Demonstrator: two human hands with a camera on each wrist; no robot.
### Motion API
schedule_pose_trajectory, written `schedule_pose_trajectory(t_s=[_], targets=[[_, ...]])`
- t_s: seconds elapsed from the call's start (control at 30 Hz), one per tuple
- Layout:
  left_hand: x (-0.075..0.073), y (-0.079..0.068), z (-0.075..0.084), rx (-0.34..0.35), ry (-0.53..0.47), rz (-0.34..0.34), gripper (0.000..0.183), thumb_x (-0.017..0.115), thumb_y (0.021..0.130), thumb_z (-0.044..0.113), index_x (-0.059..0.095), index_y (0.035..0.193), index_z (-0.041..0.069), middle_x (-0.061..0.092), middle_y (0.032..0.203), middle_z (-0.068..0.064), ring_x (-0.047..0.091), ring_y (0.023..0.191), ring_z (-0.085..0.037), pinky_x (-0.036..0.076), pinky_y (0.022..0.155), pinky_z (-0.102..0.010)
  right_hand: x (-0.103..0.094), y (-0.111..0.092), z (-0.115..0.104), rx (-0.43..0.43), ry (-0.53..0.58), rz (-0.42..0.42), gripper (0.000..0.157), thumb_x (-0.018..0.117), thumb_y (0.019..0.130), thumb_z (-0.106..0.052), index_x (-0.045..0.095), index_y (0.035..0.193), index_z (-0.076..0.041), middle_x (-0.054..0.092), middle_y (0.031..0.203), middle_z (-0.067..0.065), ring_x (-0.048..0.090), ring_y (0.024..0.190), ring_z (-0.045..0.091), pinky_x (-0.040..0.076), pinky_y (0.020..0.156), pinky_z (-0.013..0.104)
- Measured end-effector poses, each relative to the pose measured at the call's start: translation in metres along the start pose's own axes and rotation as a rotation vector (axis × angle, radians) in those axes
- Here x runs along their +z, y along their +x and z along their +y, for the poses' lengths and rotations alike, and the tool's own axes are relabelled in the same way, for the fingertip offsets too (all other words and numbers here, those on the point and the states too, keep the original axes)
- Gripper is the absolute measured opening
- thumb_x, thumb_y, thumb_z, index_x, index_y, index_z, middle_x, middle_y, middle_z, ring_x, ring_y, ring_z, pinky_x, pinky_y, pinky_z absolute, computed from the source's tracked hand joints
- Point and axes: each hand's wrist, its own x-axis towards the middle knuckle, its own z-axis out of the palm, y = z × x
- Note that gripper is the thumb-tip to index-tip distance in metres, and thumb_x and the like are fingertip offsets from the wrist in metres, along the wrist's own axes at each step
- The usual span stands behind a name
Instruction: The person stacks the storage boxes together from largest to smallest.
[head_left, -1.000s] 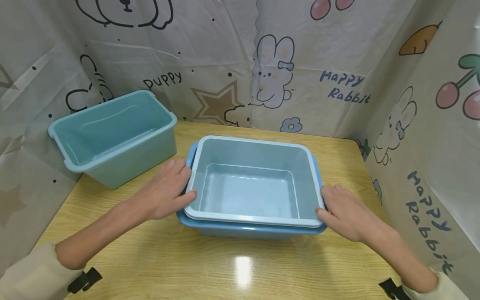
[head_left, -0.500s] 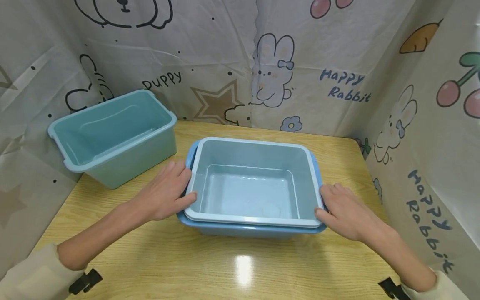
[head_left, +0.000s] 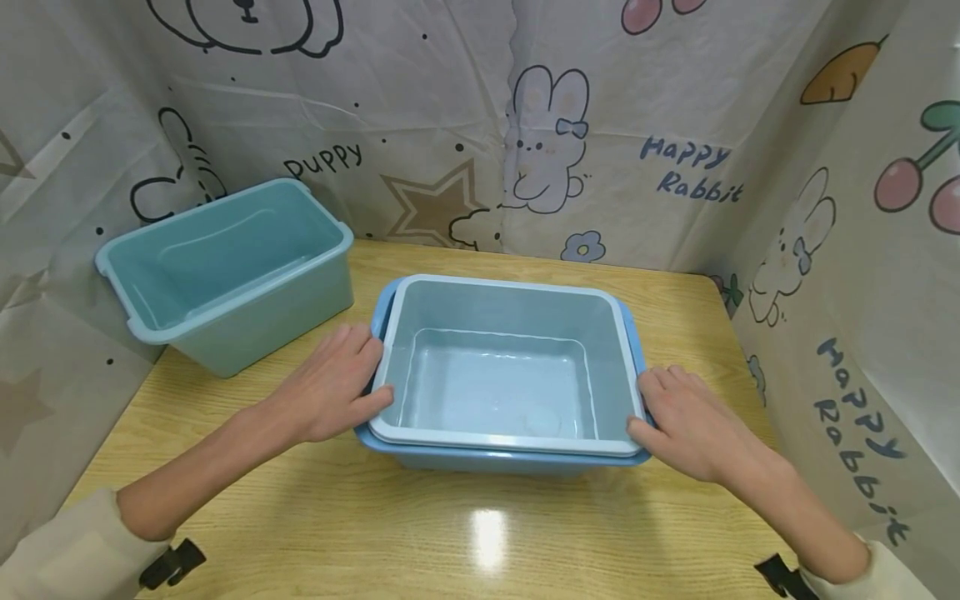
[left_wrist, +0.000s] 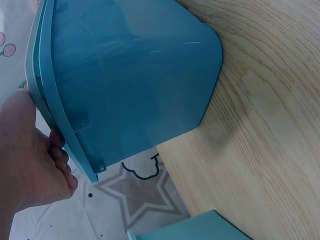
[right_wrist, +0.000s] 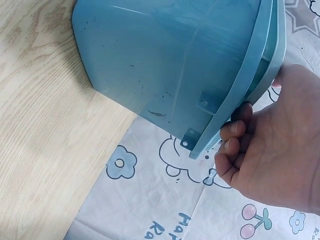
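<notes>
A pale blue plastic bin sits nested inside a slightly darker blue bin on the table, its rim a little above the outer one. My left hand grips the inner bin's left rim, thumb over the top edge. On the opposite side, my right hand holds the right rim the same way. The left wrist view shows curled fingers under the upper rim, beside the outer bin's wall. In the right wrist view, curled fingers likewise tuck under that rim.
A teal-green rectangular bin stands at the back left of the wooden table, near the left wall. Patterned sheeting with rabbits, stars and lettering encloses the back and sides.
The inner bin has sunk very slightly into the outer one, both hands keeping their grip on its rim. My right hand has shifted a touch to the left.
</notes>
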Motion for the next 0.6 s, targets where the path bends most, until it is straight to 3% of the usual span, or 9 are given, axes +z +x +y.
schedule_pose_trajectory(t_s=[0.6], targets=[[0.0027, -0.0009, 0.0011, -0.013, -0.001, -0.001, 0.018, 0.055, 0.083, 0.026, 0.044, 0.076, 0.013, 0.035, 0.078, -0.003, 0.033, 0.076, -0.024, 0.028, 0.070, -0.033, 0.0050, -0.0020, -0.0023, 0.002, -0.053, 0.041, 0.016, 0.054, 0.085, -0.024, 0.042, 0.081, -0.014, 0.037, 0.074, -0.001, 0.034, 0.070, 0.018, 0.028, 0.065, 0.032]])
